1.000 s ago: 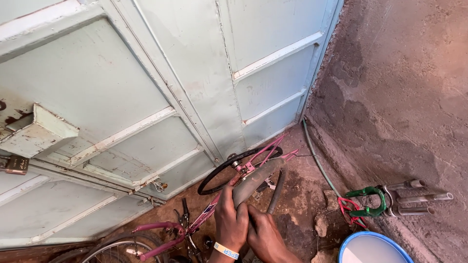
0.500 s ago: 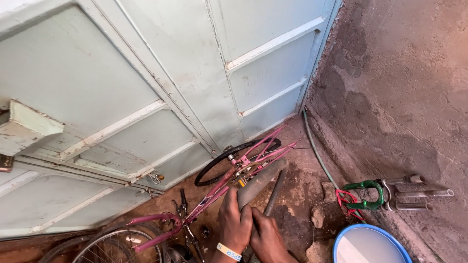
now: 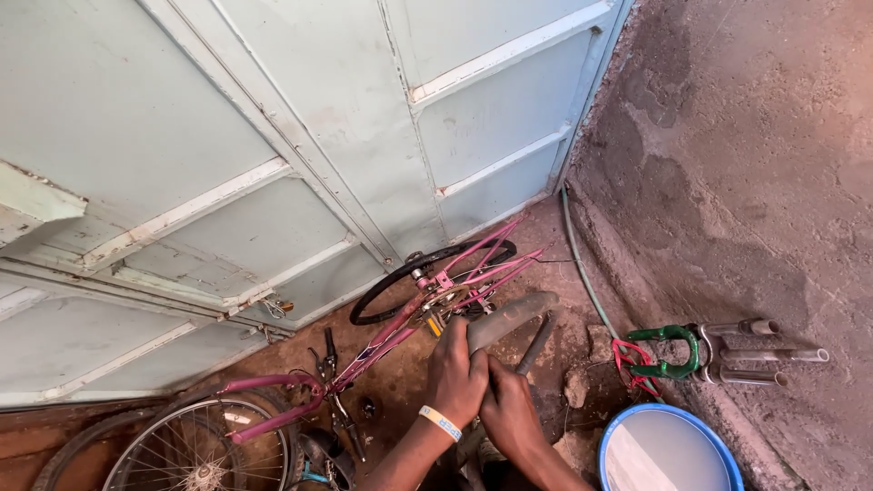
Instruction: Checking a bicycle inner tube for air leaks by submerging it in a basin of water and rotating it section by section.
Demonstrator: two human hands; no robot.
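Your left hand (image 3: 457, 375), the one with the wristband, is curling tight around a grey rubber tube (image 3: 509, 316). Your right hand (image 3: 509, 414) is pressing against the same tube just below it, with its fingers closed on the rubber. The tube is sticking up and away from both hands, as it was a moment ago, so you are holding on, not letting go. Just to the left of your hands a pink bicycle (image 3: 400, 332) is lying on the dirt floor (image 3: 555, 264). To the right, a blue basin (image 3: 668, 450) is sitting near your right hand. A pale metal door (image 3: 273, 155) is standing beyond the bicycle.
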